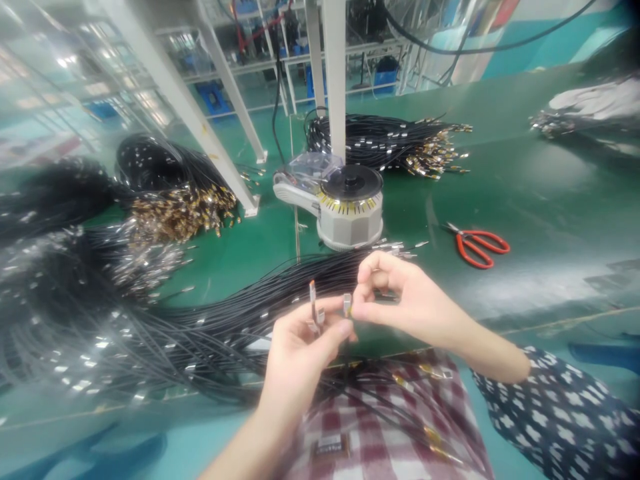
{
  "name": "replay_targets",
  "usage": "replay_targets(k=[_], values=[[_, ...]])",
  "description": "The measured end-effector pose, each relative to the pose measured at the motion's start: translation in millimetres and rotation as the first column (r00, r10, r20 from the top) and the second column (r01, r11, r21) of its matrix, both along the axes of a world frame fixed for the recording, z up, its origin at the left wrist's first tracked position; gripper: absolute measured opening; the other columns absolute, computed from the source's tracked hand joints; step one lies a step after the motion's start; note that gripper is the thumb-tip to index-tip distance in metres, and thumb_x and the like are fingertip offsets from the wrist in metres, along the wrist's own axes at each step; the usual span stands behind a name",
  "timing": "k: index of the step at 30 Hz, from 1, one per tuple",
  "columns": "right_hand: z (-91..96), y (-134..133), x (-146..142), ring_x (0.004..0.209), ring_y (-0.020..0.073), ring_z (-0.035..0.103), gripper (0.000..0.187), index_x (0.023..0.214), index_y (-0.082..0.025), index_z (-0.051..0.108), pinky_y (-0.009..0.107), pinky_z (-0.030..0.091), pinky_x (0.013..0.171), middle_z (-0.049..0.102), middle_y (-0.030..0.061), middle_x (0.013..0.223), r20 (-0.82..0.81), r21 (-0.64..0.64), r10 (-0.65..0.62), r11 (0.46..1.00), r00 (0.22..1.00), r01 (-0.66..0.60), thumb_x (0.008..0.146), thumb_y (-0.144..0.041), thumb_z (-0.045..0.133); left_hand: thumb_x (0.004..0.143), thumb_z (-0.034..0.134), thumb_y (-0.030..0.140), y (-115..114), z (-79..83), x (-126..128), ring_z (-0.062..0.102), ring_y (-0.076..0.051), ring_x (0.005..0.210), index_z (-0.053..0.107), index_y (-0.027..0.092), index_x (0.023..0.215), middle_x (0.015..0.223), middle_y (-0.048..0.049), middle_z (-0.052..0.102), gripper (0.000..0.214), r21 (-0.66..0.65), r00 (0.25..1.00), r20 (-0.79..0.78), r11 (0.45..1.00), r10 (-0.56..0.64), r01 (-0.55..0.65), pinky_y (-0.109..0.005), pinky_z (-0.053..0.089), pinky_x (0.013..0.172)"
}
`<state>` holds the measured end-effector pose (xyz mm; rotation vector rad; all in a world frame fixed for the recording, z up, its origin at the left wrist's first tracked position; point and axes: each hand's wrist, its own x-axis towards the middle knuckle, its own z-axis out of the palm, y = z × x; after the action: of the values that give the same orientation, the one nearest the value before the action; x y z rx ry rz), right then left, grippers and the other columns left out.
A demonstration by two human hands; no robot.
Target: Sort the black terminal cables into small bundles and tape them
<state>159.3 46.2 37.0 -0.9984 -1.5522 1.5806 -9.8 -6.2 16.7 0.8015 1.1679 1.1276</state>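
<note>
I watch remotely: the small metal connector (347, 305) sits centre frame, just below the middle, between both hands. The left hand (306, 343) is curled around cable ends (313, 303); the right hand (393, 293) is nearly pinched shut beside the connector, though I can't tell what it grips. I'd expect something light, stiff, slightly slippery, best held by its flat sides.

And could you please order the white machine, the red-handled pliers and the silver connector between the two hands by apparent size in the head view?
1. White machine
2. Red-handled pliers
3. Silver connector, clearly smallest
</note>
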Motion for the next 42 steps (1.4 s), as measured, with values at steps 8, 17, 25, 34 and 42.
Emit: replay_targets(k=[8, 17, 25, 34, 42], values=[[-1.8, 0, 1, 0.069, 0.0114, 0.059, 0.029, 0.083, -0.021, 0.046, 0.024, 0.048, 0.068, 0.064, -0.0036, 0.072, 0.034, 0.034, -0.004, 0.999, 0.999, 0.002, 0.074, -0.016, 0.073, 0.071, 0.078, 0.022, -1, 3.2, 1, 0.035, -0.003, 0.042, 0.075, 0.014, 0.092, 0.058, -0.0024, 0.065, 0.023, -0.017, 1.0, -0.01, 1.0, 0.011, -0.011, -0.017, 0.022, 0.04], [-0.1, 0, -1, 0.068, 0.0109, 0.058, 0.03, 0.081, -0.021, 0.045, 0.024, 0.048, 0.067, 0.064, -0.004, 0.071, 0.027, 0.008, -0.023, 1.0, 0.999, 0.022, 0.073, -0.015, 0.073, 0.072, 0.077, 0.023, -2, 1.9, 0, 0.034, -0.002, 0.043, 0.075, 0.015, 0.094, 0.059, -0.0027, 0.066, 0.024, -0.004, 1.0, -0.027, 1.0, 0.004, -0.004, -0.017, 0.022, 0.041], [-3.4, -8, -12, 0.062, 0.0103, 0.058, 0.029, 0.078, -0.021, 0.043, 0.026, 0.046, 0.065, 0.064, -0.0052, 0.067, -0.017, -0.05, -0.14, 0.989, 0.99, 0.139, 0.073, -0.012, 0.07, 0.076, 0.076, 0.026, -5, -3.4, 3, 0.036, -0.002, 0.043, 0.072, 0.018, 0.094, 0.061, -0.001, 0.065, 0.02, 0.031, 0.999, 0.039, 0.999, 0.037, -0.038, -0.016, 0.02, 0.04], [-0.2, -9, -9, 0.072, 0.013, 0.061, 0.017, 0.082, -0.02, 0.048, 0.027, 0.046, 0.072, 0.063, -0.0021, 0.073, 0.011, -0.018, -0.117, 0.993, 0.993, 0.117, 0.08, -0.017, 0.065, 0.079, 0.071, 0.027, 3, 2.1, 2, 0.034, -0.002, 0.036, 0.069, 0.014, 0.085, 0.056, -0.0023, 0.065, 0.014, 0.028, 0.994, 0.09, 0.998, 0.062, -0.065, -0.018, 0.016, 0.038], [2.5, -13, -8, 0.076, 0.0159, 0.064, 0.012, 0.085, -0.02, 0.05, 0.031, 0.048, 0.075, 0.065, -0.0002, 0.078, 0.051, 0.039, -0.131, 0.991, 0.99, 0.129, 0.084, -0.019, 0.062, 0.063, 0.084, 0.019, 2, 4.5, -1, 0.043, -0.005, 0.045, 0.059, 0.017, 0.078, 0.053, 0.0047, 0.055, 0.029, -0.072, 0.985, 0.167, 0.997, 0.037, -0.025, -0.014, 0.021, 0.04]])
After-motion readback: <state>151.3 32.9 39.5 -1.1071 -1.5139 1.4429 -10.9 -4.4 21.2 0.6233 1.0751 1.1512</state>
